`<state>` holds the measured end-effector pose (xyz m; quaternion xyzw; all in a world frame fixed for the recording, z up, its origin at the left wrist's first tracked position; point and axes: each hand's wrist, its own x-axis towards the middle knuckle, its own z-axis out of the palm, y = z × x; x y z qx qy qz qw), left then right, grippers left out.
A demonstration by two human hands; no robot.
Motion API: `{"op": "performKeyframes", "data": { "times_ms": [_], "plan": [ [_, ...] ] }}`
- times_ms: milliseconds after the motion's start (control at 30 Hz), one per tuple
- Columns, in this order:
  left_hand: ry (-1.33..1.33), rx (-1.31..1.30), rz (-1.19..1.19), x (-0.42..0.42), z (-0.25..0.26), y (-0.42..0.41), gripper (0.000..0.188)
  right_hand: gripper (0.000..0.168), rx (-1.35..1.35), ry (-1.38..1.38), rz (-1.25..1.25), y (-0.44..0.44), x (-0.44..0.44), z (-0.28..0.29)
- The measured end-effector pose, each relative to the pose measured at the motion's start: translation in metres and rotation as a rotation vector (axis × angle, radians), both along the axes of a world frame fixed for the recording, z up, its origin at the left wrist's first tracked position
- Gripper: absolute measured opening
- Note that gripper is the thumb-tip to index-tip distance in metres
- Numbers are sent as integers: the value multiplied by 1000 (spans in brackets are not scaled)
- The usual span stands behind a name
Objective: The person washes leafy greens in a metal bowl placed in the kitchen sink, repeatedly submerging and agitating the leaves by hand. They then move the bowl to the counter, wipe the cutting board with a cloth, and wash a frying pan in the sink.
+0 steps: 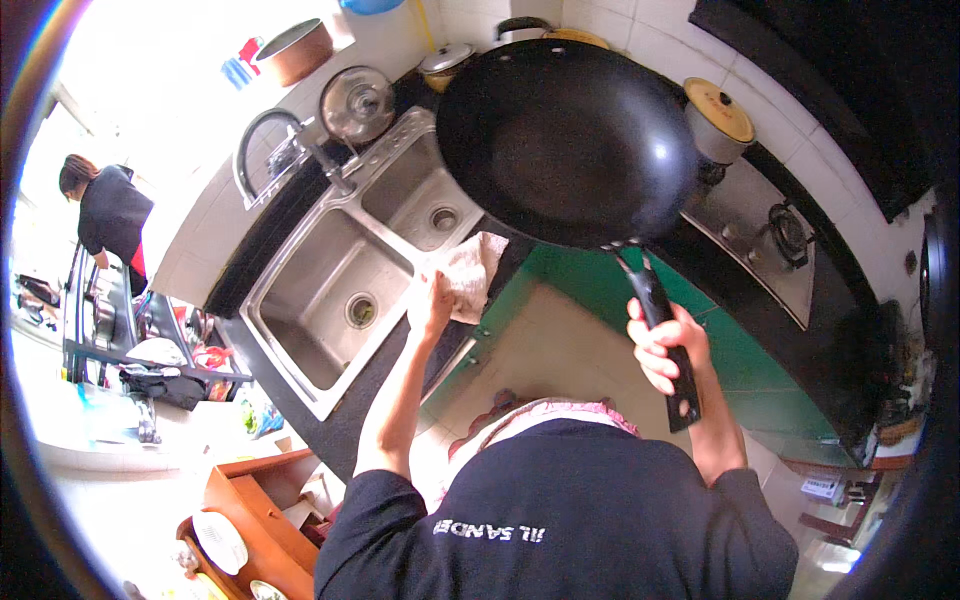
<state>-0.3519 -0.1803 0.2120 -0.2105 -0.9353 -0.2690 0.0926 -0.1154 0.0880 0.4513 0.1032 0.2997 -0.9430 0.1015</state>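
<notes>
A black wok [555, 142] is held up in front of me, its dark inner surface facing the camera. My right hand [671, 345] grips its long black handle [660, 315]. In my left hand [431, 304] is a whitish cloth [471, 274], hanging by the front edge of the steel double sink [356, 202]. The cloth and the wok are apart in the picture. Both sink basins show bare steel and a drain [361, 310]. Behind the sink stands a curved faucet [259, 135]. The wok hides part of the counter corner and the smaller basin's far side.
A glass lid [357, 103] leans behind the sink, and a copper-coloured pot [294, 52] sits on the sill. A pot with a yellow lid [718, 120] stands by the gas stove [757, 232]. Green cabinets [720, 330] run below. Another person [112, 202] is at far left.
</notes>
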Motion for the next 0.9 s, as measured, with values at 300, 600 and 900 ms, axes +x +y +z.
{"op": "performKeyframes", "data": {
  "times_ms": [300,600,900],
  "plan": [
    [-155,99,303,95,23,-110,40,24,173,0,294,-72,-115,-46],
    [-210,132,396,105,29,-105,42,16,224,-61,376,-79,-181,-102],
    [-236,99,466,104,18,-98,49,15,188,-65,456,-63,-220,-133]
  ]
}}
